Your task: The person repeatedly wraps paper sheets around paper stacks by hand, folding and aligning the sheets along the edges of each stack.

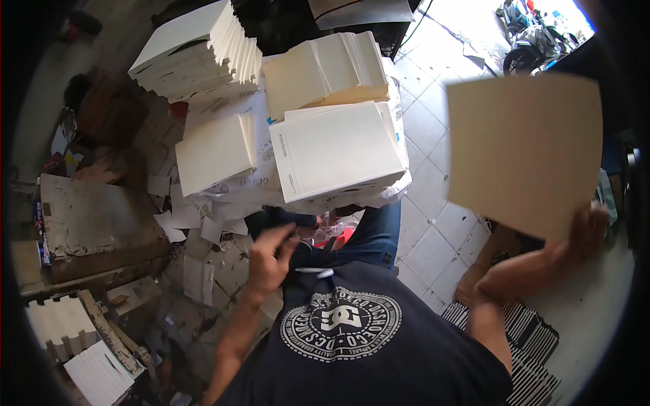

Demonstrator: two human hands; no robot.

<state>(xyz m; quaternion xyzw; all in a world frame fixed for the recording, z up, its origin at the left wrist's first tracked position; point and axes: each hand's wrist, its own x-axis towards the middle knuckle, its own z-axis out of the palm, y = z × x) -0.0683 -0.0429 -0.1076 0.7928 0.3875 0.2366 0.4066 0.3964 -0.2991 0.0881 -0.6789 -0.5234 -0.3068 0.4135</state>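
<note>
Off to the right, my right hand (588, 229) grips the lower edge of a large cream paper sheet (525, 149), raised clear of the table; both are slightly blurred. Whether it is one sheet or several together, I cannot tell. My left hand (271, 264) hovers above my lap with fingers loosely bent, thumb and forefinger apart, nothing visible between them. Beyond it, a white-topped paper stack (338, 149) lies at the table's near edge. A smaller cream stack (215, 154) is to its left. A slim white tool (315, 272) rests by my waist.
Farther back stand a tall paper pile (189, 47) and a fanned cream stack (325, 68). A cardboard box (101, 216) is at left, with paper bundles (64, 325) below it. Dark-and-white striped stacks (528, 345) stand at lower right. Paper scraps (196, 216) litter the tiled floor.
</note>
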